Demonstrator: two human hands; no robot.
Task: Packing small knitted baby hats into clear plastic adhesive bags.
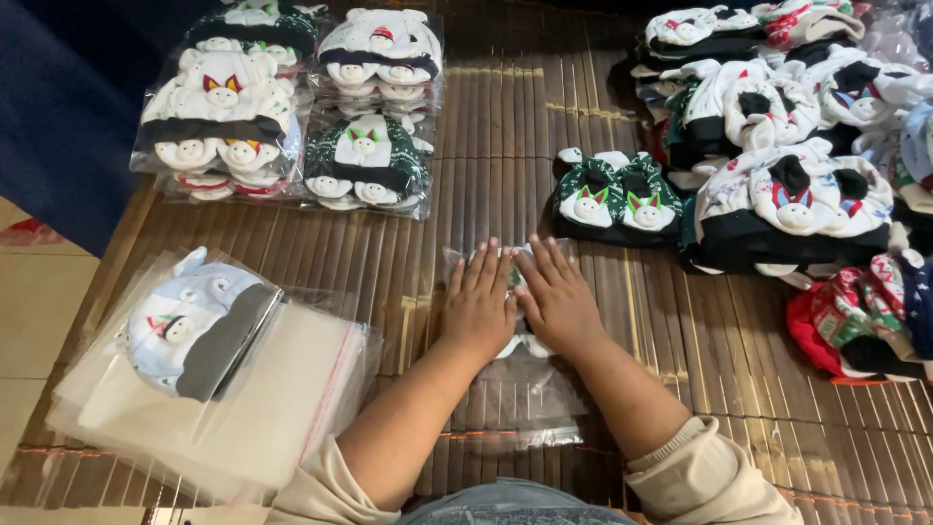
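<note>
My left hand [478,303] and my right hand [556,297] lie flat side by side, fingers spread, pressing down on a clear plastic bag [520,394] with a knitted item inside, on a bamboo mat. The item under my palms is mostly hidden; a bit of white and green shows between the fingers. The bag's open end stretches toward me. Just beyond my right hand sits a loose green and white pair of baby booties [616,197] with small animal faces.
A stack of empty clear bags [292,399] lies at the left with a pale blue hat [190,321] on top. Bagged sets [292,107] are piled at the back left. Unbagged hats and booties [792,194] are heaped at the right. Dark blue fabric [68,107] hangs at far left.
</note>
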